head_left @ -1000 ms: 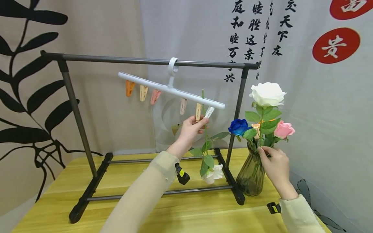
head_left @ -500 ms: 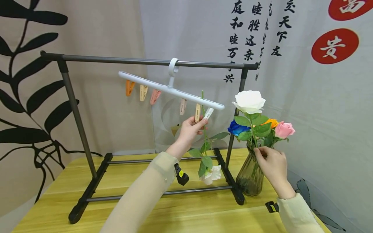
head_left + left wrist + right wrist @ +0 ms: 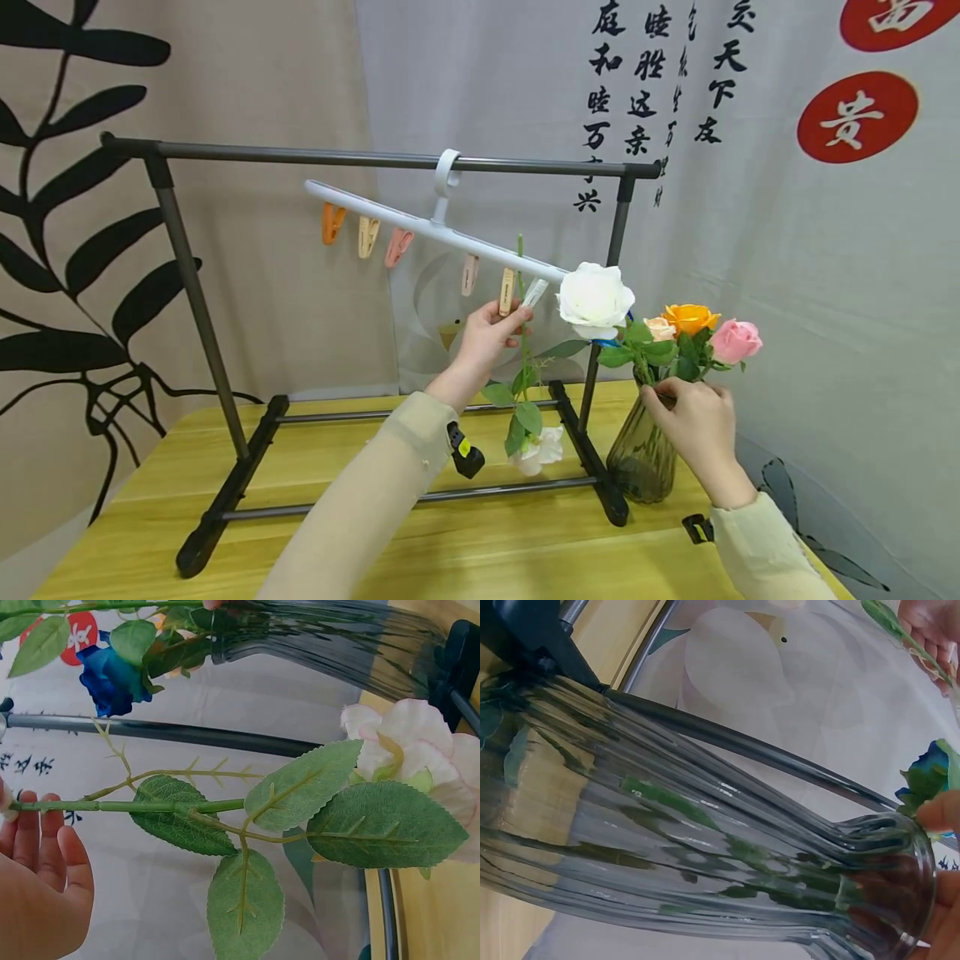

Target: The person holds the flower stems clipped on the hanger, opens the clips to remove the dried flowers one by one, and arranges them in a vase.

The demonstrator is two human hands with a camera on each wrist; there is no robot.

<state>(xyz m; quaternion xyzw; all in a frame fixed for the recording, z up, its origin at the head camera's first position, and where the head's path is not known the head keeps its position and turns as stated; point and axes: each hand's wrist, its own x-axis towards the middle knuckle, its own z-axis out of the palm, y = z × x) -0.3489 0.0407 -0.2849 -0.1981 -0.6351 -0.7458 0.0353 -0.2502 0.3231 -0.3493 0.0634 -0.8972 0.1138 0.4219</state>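
Note:
My left hand [image 3: 480, 346] pinches the lower end of the white clothespin [image 3: 536, 292] near the right end of a tilted white hanger [image 3: 480, 242]. Beside its fingers runs the green stem of a pale rose [image 3: 542, 452], which hangs head down; its leaves and pink-edged petals [image 3: 420, 742] fill the left wrist view. At the glass vase's [image 3: 643, 458] mouth, my right hand [image 3: 701, 421] pinches the stem of a large white rose [image 3: 595, 302]. That rose leans left, and its bloom covers the hanger's right tip. Fingers at the vase rim [image 3: 922, 877] show only partly in the right wrist view.
Orange [image 3: 690, 318], pink [image 3: 736, 342] and peach roses stand in the vase, with a blue rose [image 3: 112, 679] mostly hidden in the head view. A dark metal rack [image 3: 300, 155] carries the hanger. Several other clothespins hang along it, including a yellow one [image 3: 507, 290].
The white rose's bloom has swung left and down, now in front of the blue rose and hanger tip. My right hand has shifted slightly left; my left hand has barely moved.

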